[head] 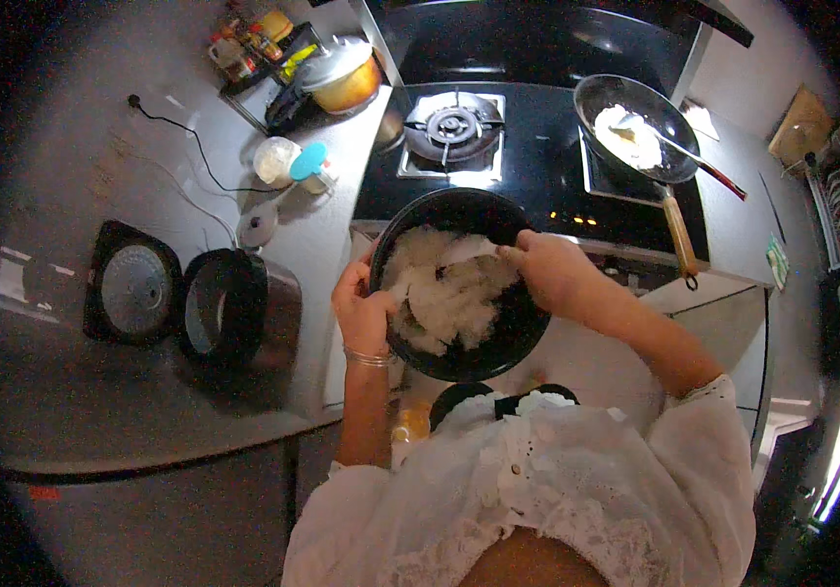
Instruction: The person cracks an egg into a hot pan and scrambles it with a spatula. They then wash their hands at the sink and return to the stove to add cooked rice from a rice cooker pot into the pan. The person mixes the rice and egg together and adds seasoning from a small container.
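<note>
A round black pot (512, 345) is held in front of my body. My left hand (363, 304) grips its left rim, with the thumb over the edge. White food, apparently cooked rice (457, 301), lies inside in a clumped mass. At the pot's upper right, my right hand (541, 268) is closed on a pale utensil handle, whose whitish blade (468, 249) reaches into the rice; its exact kind is blurred. On the hob at the right, a frying pan (587, 99) holds white and yellowish food (629, 139) and a metal spatula (684, 150).
An open rice cooker (277, 315) stands on the left counter, its lid (134, 290) tilted back. Behind it are a turquoise-lidded container (310, 161), a lidded orange pot (347, 84) and a cable (200, 150). The pan's wooden handle (678, 235) juts past the hob (537, 158).
</note>
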Demonstrator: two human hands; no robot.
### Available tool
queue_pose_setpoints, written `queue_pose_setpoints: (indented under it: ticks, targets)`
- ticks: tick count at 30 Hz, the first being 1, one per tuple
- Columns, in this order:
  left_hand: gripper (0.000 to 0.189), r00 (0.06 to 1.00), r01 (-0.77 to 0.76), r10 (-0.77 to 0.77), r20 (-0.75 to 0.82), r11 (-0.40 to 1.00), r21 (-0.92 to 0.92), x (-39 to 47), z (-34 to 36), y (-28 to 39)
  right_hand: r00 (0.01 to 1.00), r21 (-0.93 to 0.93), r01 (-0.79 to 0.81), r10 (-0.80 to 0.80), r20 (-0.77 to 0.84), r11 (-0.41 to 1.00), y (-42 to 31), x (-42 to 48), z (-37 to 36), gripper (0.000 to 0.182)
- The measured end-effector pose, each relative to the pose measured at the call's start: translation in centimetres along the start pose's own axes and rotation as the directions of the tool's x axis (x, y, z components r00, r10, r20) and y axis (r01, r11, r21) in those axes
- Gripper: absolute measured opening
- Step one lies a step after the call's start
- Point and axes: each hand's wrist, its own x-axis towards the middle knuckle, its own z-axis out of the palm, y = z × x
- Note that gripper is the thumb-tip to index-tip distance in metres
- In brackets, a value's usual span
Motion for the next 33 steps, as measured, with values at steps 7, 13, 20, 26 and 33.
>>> queue_pose_setpoints:
  ticks: [7, 13, 20, 26, 33]
  targets:
    - [0.026, 0.994, 0.032, -0.037, 0.102, 0.998, 0.057, -4.4, 5.8, 0.6, 0.973, 0.152, -0.23, 0.231, 0.015, 0.961, 1.4, -6.4, -0.8, 0.034]
    - [0.028, 0.982, -0.126, 0.085, 0.168, 0.961, 0.245, -5.2, 7.3, 2.9, 0.994, 0.345, -0.081, 0.052, 0.092, 0.935, 4.7, -4.0, 3.5, 0.021]
    - [0.028, 0.971, 0.019, -0.06, 0.23, 0.984, 0.175, -3.9, 6.6, 4.0, 0.856, 0.823, -0.445, -0.101, 0.506, 0.352, 4.5, -2.5, 3.4, 0.033]
    - [0.029, 0.978, 0.009, -0.01, 0.208, 1.0, 0.005, -1.2, 6.2, 1.3, 0.868, 0.88, -0.475, -0.152, 0.473, 0.021, 2.5, -0.8, 5.9, 0.027]
    - [0.029, 0.974, 0.139, -0.132, 0.184, 0.99, -0.026, 3.3, 4.6, -1.3, 0.856, 0.842, -0.504, 0.019, 0.516, -0.192, 3.6, -1.0, 4.0, 0.033]
